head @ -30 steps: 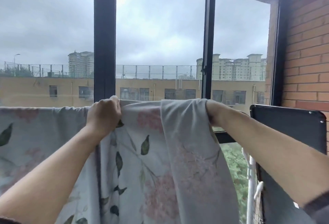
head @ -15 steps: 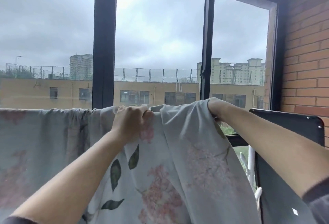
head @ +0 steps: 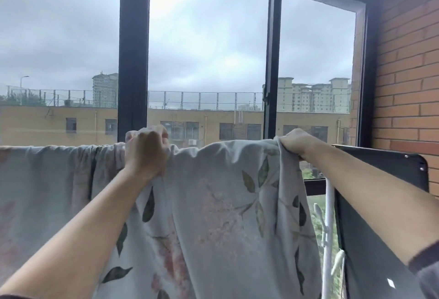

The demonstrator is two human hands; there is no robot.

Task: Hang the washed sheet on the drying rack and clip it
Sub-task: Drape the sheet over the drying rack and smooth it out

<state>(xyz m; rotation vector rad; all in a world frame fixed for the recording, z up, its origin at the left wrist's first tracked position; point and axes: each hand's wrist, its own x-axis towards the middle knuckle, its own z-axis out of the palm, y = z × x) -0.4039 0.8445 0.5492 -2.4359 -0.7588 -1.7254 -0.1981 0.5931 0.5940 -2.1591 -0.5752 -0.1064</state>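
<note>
Pale-grey floral sheet [head: 213, 215] hung in front of the window, draped along its top edge. The left hand [head: 146, 151] gripped a bunched fold with curled fingers. Farther right, the right hand [head: 297, 143] seemingly pinched the top edge, fingertips hidden.

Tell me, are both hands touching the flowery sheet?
Touching. The head view shows the left hand gripping the sheet at its top edge, the right hand pinching a fold.

— Where is the sheet [head: 213, 203]?
— Before the window [head: 134, 61], left hand [head: 145, 153] on its top edge, right hand [head: 297, 143] at its right corner.
— Beyond that?
— A panel [head: 370, 227] stands rightward, beside the brick wall [head: 408, 73].
</note>
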